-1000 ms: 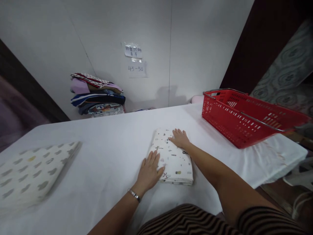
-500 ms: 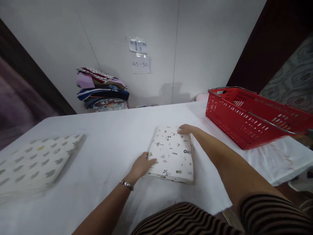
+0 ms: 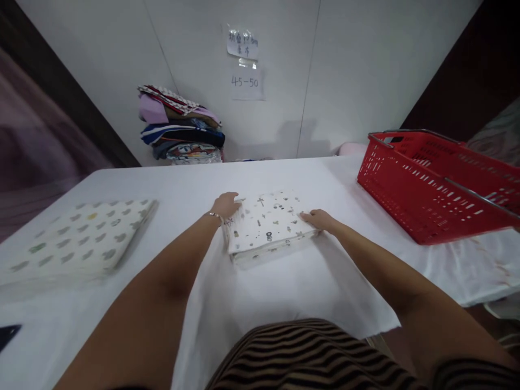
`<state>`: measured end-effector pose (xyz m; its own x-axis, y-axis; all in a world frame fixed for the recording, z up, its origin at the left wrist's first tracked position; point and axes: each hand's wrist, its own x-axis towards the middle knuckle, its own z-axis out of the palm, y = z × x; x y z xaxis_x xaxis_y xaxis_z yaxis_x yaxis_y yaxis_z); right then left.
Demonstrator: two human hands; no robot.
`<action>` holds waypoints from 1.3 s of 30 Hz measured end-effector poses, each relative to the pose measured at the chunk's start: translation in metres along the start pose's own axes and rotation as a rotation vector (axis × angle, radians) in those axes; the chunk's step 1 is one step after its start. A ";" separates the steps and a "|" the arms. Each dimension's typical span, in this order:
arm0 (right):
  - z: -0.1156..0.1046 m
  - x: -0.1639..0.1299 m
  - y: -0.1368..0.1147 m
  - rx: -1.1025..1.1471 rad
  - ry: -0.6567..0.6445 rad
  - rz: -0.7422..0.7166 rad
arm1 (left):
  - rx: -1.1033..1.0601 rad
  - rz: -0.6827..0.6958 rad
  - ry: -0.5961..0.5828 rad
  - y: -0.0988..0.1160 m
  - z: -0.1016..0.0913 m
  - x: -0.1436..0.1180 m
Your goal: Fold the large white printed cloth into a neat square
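Fingers of both hands clasp opposite edges of a folded white cloth printed with small dark motifs (image 3: 266,225), lying at centre frame on the white-covered table (image 3: 284,276). The left hand (image 3: 226,205), a thin bracelet at its wrist, curls over the cloth's upper-left corner; the right hand (image 3: 320,219) lies with fingers together against its right edge, though how far they tuck underneath cannot be told.

A second ago both palms rested flat on top of the bundle, which ran lengthwise away from the person. Half a second ago the hands had slid to its lower-left and upper-right corners. Now the bundle sits turned, its long side across the frame and slightly farther up the table, which suggests the pressing is over and the cloth is being repositioned.

At lower left lies a folded white cloth with grey spots (image 3: 81,241). A red plastic basket with a wire handle (image 3: 439,184) stands at right, well apart. At upper left, a stack of folded coloured fabrics (image 3: 181,127) rests against the wall beneath a paper note reading 45-50 (image 3: 247,82).
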<state>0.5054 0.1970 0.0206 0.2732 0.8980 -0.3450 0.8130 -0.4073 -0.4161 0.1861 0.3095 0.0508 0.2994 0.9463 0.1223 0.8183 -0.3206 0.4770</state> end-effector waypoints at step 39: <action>0.003 -0.028 0.032 0.379 -0.102 0.051 | 0.130 0.346 0.196 -0.013 0.042 -0.185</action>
<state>0.5220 0.1580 0.0142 0.2405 0.8618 -0.4467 0.5469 -0.5005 -0.6711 0.1402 0.1364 -0.0143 0.4794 0.7678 0.4251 0.7447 -0.6122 0.2659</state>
